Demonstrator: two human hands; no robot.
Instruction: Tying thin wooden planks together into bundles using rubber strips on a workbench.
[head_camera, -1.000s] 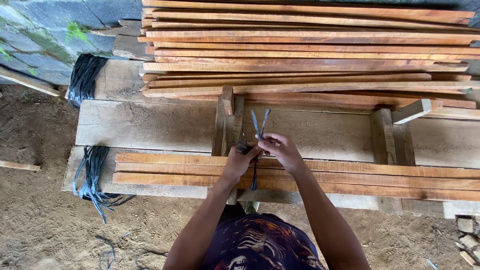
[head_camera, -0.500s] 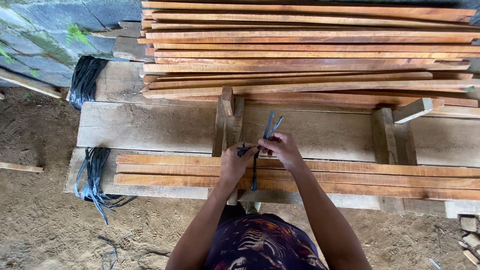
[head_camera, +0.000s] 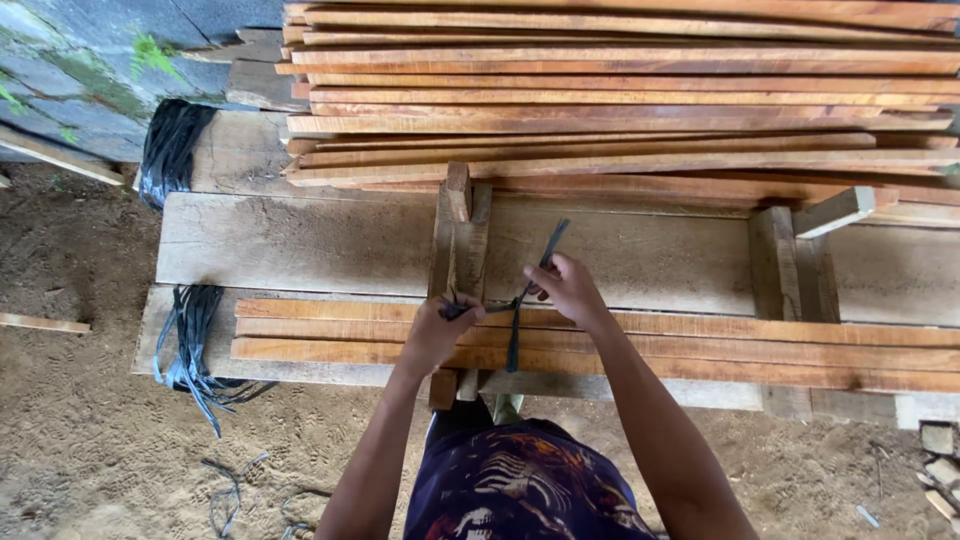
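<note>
A rough plank tabletop (head_camera: 330, 245) spans the view over sandy ground (head_camera: 80, 430), and at its far side lies a broad stack of long orange-brown wooden slats (head_camera: 620, 100). Nearer the person, a smaller bundle of slats (head_camera: 750, 345) lies lengthwise along the tabletop's near edge, beside an upright wooden block (head_camera: 458, 235) and a second wooden block (head_camera: 790, 260) further right. A bunch of dark straps (head_camera: 192, 345) hangs over the tabletop's left end, with another dark bunch (head_camera: 170, 145) lying at the far left corner. A dark plastic strap (head_camera: 515, 330) is wrapped across the near bundle, just right of the first block. The left hand (head_camera: 440, 325) is closed, pinching one end of the strap low against the slats; the right hand (head_camera: 565, 288) pinches the other end, whose free tail sticks up and away above the fingers. Compared with half a second ago, the hands are drawn further apart: the left has shifted leftward toward the block, and the short stretch of strap between them now runs nearly level and taut.
</note>
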